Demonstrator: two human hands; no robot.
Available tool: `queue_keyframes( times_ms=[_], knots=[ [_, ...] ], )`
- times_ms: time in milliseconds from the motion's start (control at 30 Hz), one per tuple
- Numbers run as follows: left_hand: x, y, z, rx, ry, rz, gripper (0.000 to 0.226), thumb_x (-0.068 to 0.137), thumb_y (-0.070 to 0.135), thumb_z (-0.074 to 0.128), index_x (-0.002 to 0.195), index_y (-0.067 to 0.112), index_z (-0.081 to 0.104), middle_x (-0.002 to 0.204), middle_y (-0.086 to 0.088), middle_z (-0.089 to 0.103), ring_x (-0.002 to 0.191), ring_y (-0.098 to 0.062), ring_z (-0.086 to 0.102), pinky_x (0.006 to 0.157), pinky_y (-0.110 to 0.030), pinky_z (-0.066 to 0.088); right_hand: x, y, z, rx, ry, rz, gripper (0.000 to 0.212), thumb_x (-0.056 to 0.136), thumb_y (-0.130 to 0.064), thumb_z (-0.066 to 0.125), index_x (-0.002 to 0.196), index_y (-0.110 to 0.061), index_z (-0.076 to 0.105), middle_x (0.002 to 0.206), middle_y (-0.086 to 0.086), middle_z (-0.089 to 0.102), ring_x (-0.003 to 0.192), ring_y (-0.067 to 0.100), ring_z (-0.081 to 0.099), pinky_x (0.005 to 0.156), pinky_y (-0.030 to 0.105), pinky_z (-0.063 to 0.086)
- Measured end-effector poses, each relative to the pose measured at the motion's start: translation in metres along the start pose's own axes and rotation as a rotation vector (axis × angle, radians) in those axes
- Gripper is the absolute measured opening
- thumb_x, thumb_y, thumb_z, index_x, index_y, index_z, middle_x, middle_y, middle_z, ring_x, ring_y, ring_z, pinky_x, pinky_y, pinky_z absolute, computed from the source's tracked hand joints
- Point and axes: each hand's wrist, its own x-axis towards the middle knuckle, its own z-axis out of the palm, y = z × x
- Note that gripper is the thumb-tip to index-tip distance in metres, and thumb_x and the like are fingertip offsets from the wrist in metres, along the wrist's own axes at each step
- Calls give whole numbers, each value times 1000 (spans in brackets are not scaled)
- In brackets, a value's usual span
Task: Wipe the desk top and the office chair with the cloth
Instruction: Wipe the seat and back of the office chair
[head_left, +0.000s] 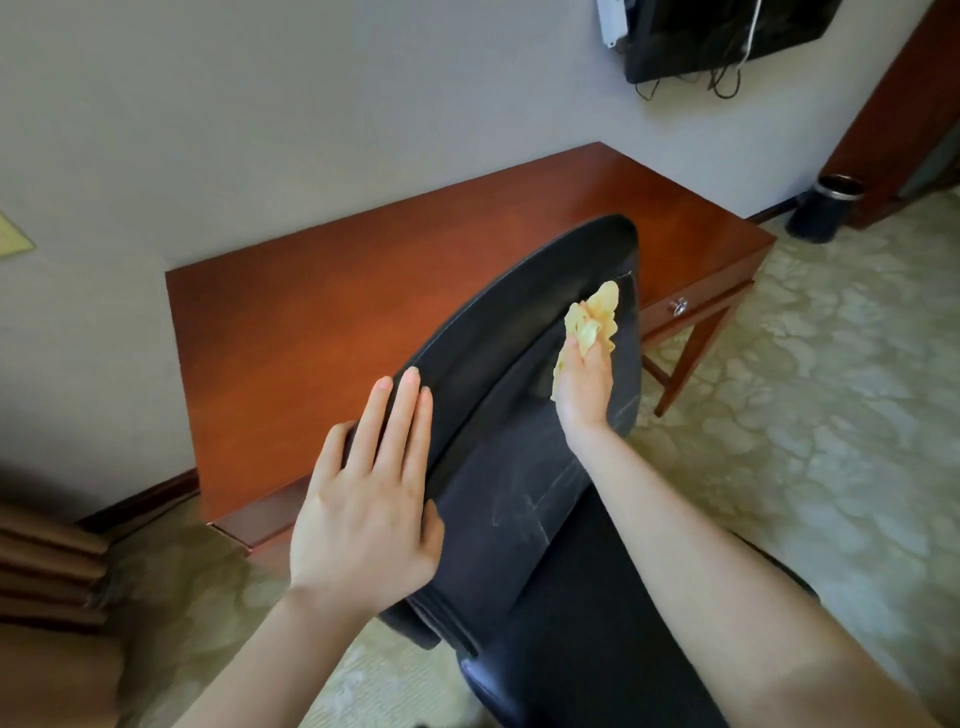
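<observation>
Now cloth (592, 317) bunched under right hand (584, 382), on chair backrest (498, 332).

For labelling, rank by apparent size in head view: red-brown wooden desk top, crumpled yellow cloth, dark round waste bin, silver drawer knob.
1. desk top
2. yellow cloth and waste bin, alike; bin farther, unranked
3. drawer knob

Head view, sole camera: worn on the head, wide-angle, facing forward and down. Nearest: black padded office chair back (519, 322), close below. Beyond: red-brown wooden desk top (311, 312). Frame edges seemingly bowed.
</observation>
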Motion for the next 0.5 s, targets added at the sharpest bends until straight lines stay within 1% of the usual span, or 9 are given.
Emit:
queue_keyframes(
  times_ms=[67,167,233,300,333,367,433,467,500],
  knots=[
    [5,-3,0,-7,1,28,82,72,31,50,144,-4,31,155,-20,21,141,-36,24,97,-51,38,-28,4,6,52,-3,-61,48,103,-27,36,150,-24,24,157,-4,22,145,13,15,119,37,15],
    [14,-5,1,-22,4,63,86,67,28,56,143,-4,33,153,-20,24,141,-37,27,96,-51,40,-68,10,15,85,-32,-175,46,102,-17,39,147,-22,30,156,-12,16,143,-1,9,119,28,10],
    [19,-8,1,-47,-2,86,89,64,27,60,143,-4,33,153,-21,25,140,-37,28,96,-51,41,-88,15,21,47,-27,-258,44,101,-10,40,144,-19,37,156,-12,16,143,-2,9,119,27,11],
    [23,-9,1,-46,4,97,90,64,26,60,144,-4,32,153,-21,25,140,-37,28,96,-51,40,-103,23,25,-23,-28,-356,45,100,-4,42,142,-19,38,153,-18,17,143,1,12,119,28,12],
    [25,-10,2,-39,4,106,90,64,26,59,144,-3,31,153,-22,24,140,-37,27,97,-50,40,-110,28,27,-62,-34,-384,46,99,-6,43,142,-22,37,152,-19,18,144,3,14,119,30,13],
    [27,-11,3,-30,3,114,89,65,27,58,145,-3,31,153,-22,23,141,-37,26,97,-50,39,-118,34,29,-94,-43,-381,46,99,-12,44,141,-29,34,151,-18,20,143,5,17,119,31,16],
    [28,-13,5,-8,3,131,87,68,29,54,145,-3,29,154,-22,21,142,-37,24,99,-50,37,-135,46,32,-128,-49,-312,45,96,-29,40,138,-42,31,149,-17,27,140,1,23,116,33,23],
    [28,-13,6,2,4,134,86,69,29,52,146,-2,28,155,-22,19,142,-37,23,100,-49,36,-142,52,33,-117,-46,-276,45,95,-32,39,137,-45,30,149,-16,29,139,1,24,116,35,25],
    [29,-13,7,6,5,136,86,70,30,51,146,-2,27,155,-21,18,143,-36,22,100,-49,36,-149,56,34,-74,-45,-251,47,95,-31,40,138,-47,30,150,-13,29,141,4,24,116,37,24]
  ],
)
